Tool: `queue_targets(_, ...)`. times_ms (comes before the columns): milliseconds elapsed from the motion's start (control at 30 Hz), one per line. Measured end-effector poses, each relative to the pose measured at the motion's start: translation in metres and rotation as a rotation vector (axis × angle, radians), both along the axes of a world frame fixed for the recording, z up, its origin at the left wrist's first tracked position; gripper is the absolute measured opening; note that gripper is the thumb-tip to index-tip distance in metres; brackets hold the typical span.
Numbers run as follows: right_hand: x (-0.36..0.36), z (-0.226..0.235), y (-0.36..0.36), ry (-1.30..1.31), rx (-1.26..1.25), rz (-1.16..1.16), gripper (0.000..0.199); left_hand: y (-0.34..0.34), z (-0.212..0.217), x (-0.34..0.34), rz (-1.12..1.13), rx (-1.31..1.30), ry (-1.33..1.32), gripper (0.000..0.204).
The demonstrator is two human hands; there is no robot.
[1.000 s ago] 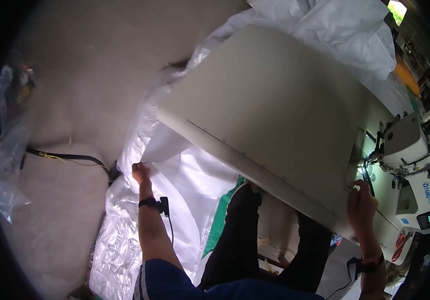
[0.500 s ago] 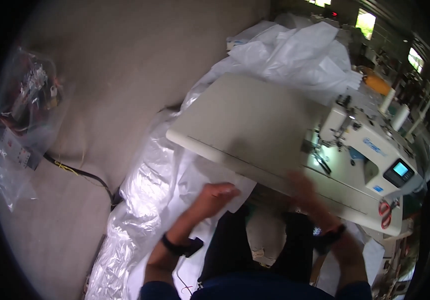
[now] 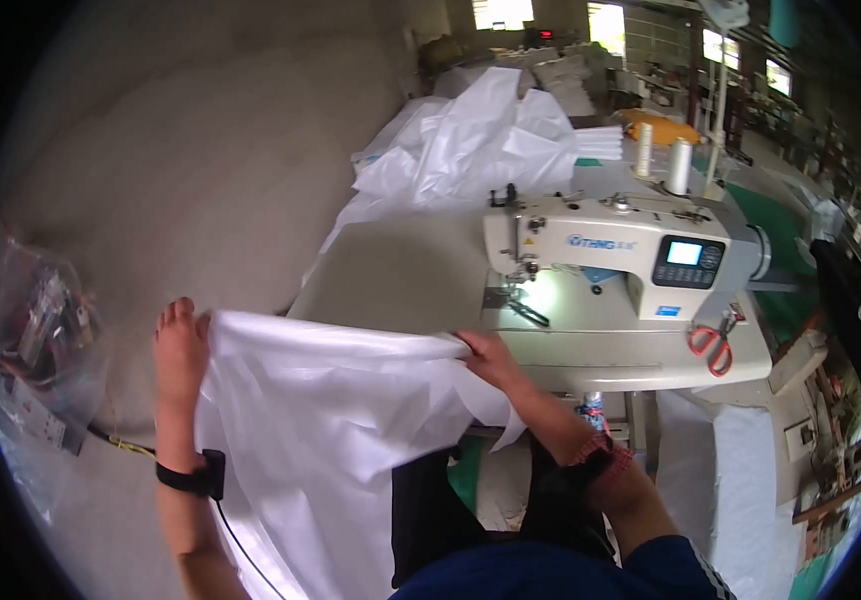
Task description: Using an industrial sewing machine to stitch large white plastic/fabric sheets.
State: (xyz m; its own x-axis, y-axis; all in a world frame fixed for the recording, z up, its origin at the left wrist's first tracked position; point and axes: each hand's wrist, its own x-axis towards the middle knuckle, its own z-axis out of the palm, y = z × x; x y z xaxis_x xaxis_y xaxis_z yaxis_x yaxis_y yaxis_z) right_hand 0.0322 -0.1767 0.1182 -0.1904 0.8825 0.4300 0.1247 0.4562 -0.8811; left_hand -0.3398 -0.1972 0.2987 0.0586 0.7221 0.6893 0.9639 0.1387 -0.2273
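A white plastic-like sheet (image 3: 331,400) is stretched between my hands, its upper edge nearly straight, the rest hanging in folds over my lap. My left hand (image 3: 183,350) grips one corner at the far left, off the side of the table. The other end of that edge is pinched in my right hand (image 3: 491,358), at the table's front edge. Beyond my right hand stands a white sewing machine (image 3: 601,245), its lamp lit beside the needle area. Part of the sewing table (image 3: 391,270) is covered by the sheet.
More crumpled white sheeting (image 3: 461,150) is heaped behind the table. Red-handled scissors (image 3: 713,350) lie at the table's right end. Thread cones (image 3: 680,165) stand behind the machine. A clear plastic bag of parts (image 3: 46,330) hangs at the left wall (image 3: 181,150).
Both hands, empty-looking before, now hold the white sheet up by its edge. My left hand has moved left and up. The view has turned toward the right, showing more of the machine.
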Motion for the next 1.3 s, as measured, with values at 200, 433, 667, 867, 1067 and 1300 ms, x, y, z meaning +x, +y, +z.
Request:
queue_targets(200, 0.007, 0.112, -0.012, -0.446, -0.237, 0.250, 0.047, -0.031, -0.053, 0.170, -0.932, -0.444, -0.248, 0.076)
queue_targets(433, 0.052, 0.066, -0.073, -0.277, 0.044, -0.283, 0.078, 0.000, -0.044, 0.192, -0.865, -0.267, -0.712, 0.029)
queue_targets(667, 0.027, -0.088, -0.067, -0.855, -0.074, -0.586, 0.045, -0.003, -0.037, 0.168, -0.875, -0.243, -0.788, 0.019)
queue_targets(867, 0.235, -0.063, -0.146, -0.095, -0.407, -0.286, 0.034, 0.027, 0.087, -0.016, -0.592, 0.444, -1.136, 0.025)
queue_targets(1067, 0.339, -0.072, -0.256, 0.466, -0.130, -0.698, 0.029, 0.095, 0.057, -0.087, -0.072, 0.357, -0.593, 0.060)
queue_targets(1300, 0.295, -0.079, -0.237, -0.824, -0.727, -0.699, 0.040, 0.245, -0.125, 0.023, 0.301, -0.308, -0.182, 0.077)
